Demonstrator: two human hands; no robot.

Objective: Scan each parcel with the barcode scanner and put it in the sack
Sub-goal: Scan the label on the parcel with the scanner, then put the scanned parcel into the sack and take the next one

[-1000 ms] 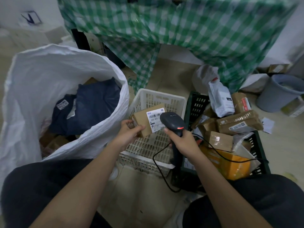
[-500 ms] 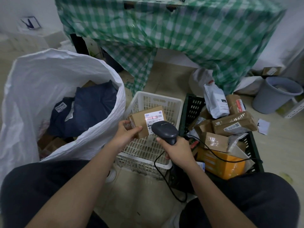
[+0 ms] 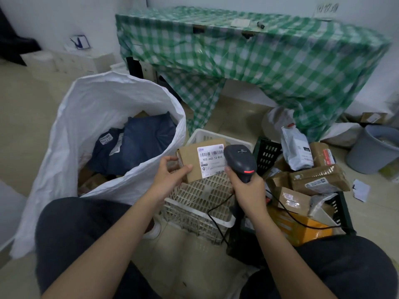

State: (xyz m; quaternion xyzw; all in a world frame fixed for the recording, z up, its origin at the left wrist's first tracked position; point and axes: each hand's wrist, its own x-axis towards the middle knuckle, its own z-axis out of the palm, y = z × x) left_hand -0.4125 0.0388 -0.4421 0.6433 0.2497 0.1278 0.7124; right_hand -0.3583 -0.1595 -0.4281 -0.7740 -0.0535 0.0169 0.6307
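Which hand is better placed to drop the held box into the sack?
Left. The left hand already grips the cardboard box and is on the side of the open white sack. The right hand holds the scanner.

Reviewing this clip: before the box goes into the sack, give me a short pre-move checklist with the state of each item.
1. Left hand has a firm hold on the cardboard box: ok, thumb on its front face, fingers round its left end.
2. Right hand holds the barcode scanner: ok.
3. Label faces up with the barcode unobstructed: ok.
4. Scan registered: cannot tell; a red light shows on the scanner, but no confirmation is visible.
5. White sack mouth open with room inside: ok, dark parcels lie low in it.
6. Scanner cable clear of the box's path to the sack: ok, it hangs on the right.
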